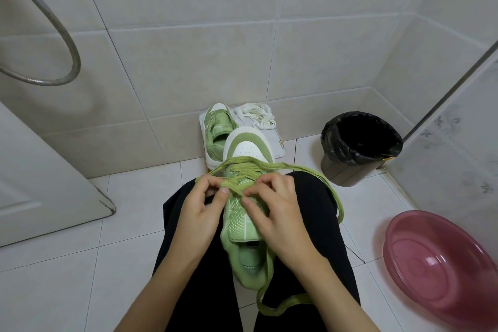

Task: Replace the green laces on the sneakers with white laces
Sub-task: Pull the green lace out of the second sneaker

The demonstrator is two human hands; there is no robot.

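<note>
A green and white sneaker [244,218] lies between my knees, toe pointing away from me. Its green lace [331,191] is loosened and hangs in long loops over my right leg and down across my lap. My left hand [200,213] pinches a crossing of the lace at the eyelets. My right hand [272,207] pinches the lace on the other side, fingers curled over the tongue. The second green sneaker [215,135] stands on a white board [279,148] by the wall. A bundle of white laces [256,116] lies on that board beside it.
A bin [355,148] lined with a black bag stands at the right by the wall. A pink plastic basin [442,269] sits on the floor tiles at the lower right. A metal shower hose [67,43] hangs at the upper left, above a white door [40,183].
</note>
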